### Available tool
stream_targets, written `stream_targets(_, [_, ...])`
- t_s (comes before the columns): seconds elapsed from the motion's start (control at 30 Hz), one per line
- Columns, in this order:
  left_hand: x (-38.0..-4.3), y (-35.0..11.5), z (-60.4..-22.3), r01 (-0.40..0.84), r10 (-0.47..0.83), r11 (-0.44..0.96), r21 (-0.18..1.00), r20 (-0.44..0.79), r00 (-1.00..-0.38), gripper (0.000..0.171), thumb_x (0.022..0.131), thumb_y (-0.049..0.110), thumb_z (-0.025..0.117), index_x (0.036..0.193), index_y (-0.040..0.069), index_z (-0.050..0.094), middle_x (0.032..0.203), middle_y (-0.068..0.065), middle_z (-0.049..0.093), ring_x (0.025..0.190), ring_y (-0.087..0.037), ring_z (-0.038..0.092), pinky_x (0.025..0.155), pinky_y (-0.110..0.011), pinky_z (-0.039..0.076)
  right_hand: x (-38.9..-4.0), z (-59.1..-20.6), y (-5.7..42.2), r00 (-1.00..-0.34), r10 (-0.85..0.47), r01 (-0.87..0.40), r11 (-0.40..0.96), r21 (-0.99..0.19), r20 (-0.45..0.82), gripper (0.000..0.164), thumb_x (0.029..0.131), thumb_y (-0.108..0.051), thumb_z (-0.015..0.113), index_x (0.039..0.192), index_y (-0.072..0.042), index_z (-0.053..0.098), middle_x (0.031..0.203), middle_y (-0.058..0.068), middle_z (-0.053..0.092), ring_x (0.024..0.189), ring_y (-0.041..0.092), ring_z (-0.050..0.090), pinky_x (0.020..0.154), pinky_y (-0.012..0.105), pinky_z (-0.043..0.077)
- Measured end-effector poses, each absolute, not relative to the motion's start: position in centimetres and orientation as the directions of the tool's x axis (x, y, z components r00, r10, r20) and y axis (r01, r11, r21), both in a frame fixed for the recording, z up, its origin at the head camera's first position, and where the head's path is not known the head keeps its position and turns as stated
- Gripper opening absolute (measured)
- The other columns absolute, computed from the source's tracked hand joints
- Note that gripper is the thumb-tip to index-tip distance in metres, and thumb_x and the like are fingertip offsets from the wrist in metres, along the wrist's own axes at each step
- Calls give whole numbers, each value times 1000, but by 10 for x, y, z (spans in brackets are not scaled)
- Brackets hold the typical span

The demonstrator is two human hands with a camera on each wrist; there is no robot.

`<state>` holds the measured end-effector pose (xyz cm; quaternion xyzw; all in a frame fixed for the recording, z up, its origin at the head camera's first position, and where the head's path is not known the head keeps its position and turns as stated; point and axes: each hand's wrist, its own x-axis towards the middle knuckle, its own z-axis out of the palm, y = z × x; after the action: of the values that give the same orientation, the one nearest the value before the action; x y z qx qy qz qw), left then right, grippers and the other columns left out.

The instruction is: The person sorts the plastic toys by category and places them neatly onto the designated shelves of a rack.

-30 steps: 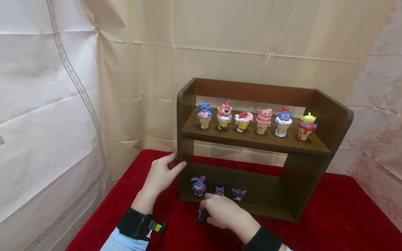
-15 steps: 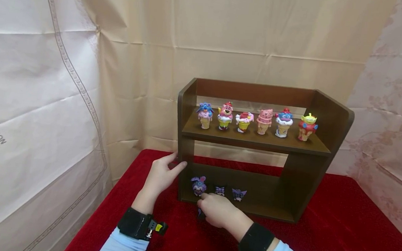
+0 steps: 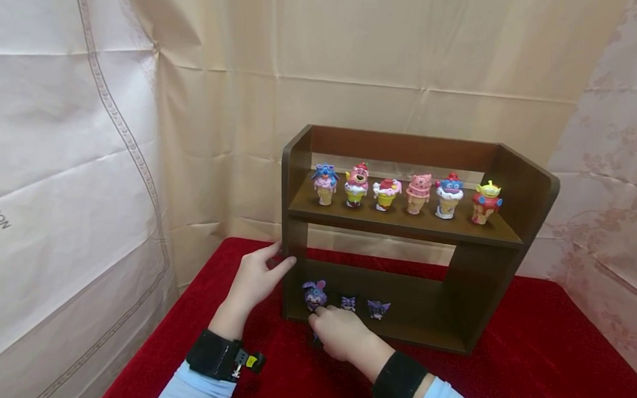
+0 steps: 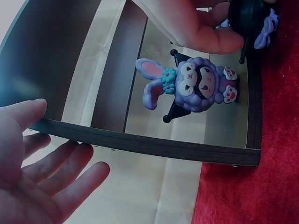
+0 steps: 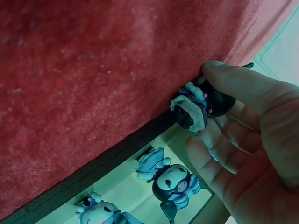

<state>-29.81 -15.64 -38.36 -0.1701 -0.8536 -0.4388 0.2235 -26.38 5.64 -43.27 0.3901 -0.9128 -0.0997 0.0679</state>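
Note:
My right hand (image 3: 340, 333) holds a small black figurine (image 5: 218, 100) with a purple bow, just in front of the lower shelf's front edge. Its thumb and fingers pinch the black head in the right wrist view; from the head camera the hand mostly hides it. Behind it on the lower shelf stands a purple rabbit-eared figurine (image 4: 196, 83). Two more black-and-purple figurines, one in the middle (image 3: 348, 303) and one farther right (image 3: 378, 309), stand in line. My left hand (image 3: 256, 277) is at the left side panel (image 4: 149, 145), thumb and fingers loosely extended on either side of its edge.
The brown two-tier shelf (image 3: 404, 224) stands on a red cloth (image 3: 549, 359). Several colourful ice-cream-cone figurines, including a pink bear one (image 3: 356, 185) and a green-headed one (image 3: 486, 202), line its upper tier. Beige curtains (image 3: 371, 56) hang behind.
My right hand has moved slightly left and toward the shelf's lower left front with the black figurine. The left hand stays at the side panel.

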Motion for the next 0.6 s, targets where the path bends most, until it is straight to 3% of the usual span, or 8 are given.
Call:
stream_targets(0.4, [-298,-156,-384,491,98,550,676,532,-841,46,91,34,67,133,17,58,119,1,64,98,-11,61,73,-35,57,-271,-429,69,-654,-754,-747,657,98,66,30,72,-27,83,94,-17,65,88,-6,60,75,8,57,62,27,53])
stream_targets(0.6, [-298,-157,-385,488,96,552,676,530,-843,46,91,35,66,133,18,58,120,1,64,97,-10,61,73,-35,57,-269,-422,79,-672,-736,-740,669,-65,76,35,75,-25,81,105,-15,64,94,-4,62,79,6,57,66,24,53])
